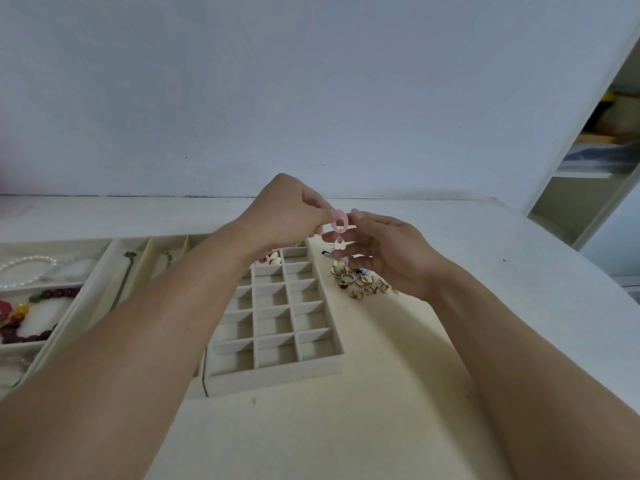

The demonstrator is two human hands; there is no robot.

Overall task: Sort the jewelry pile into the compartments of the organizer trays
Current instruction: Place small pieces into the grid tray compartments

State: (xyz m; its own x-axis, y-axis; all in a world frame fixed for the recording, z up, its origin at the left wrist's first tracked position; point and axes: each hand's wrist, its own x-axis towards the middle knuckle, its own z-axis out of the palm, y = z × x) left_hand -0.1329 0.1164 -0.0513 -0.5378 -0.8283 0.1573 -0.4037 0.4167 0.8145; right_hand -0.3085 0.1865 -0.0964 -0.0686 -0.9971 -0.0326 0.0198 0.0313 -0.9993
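Observation:
A pink chain of oval links (338,224) hangs in the air between both hands, above the table. My left hand (287,211) pinches its top link. My right hand (384,252) pinches the same link from the right, its other fingers spread behind the dangling lower links. Below the right hand lies a small pile of gold and silver rings and earrings (360,282) on the cream table. The grid organizer tray (311,370) with many small square compartments sits under my left forearm; pink and cream pieces (272,259) lie in a far compartment.
Left of the grid tray stands a tray with long slots (107,265) holding thin chains. A further tray (20,346) at the far left holds a pearl strand (29,263) and dark red beads (57,292). A wall rises behind; shelves (588,174) stand at right.

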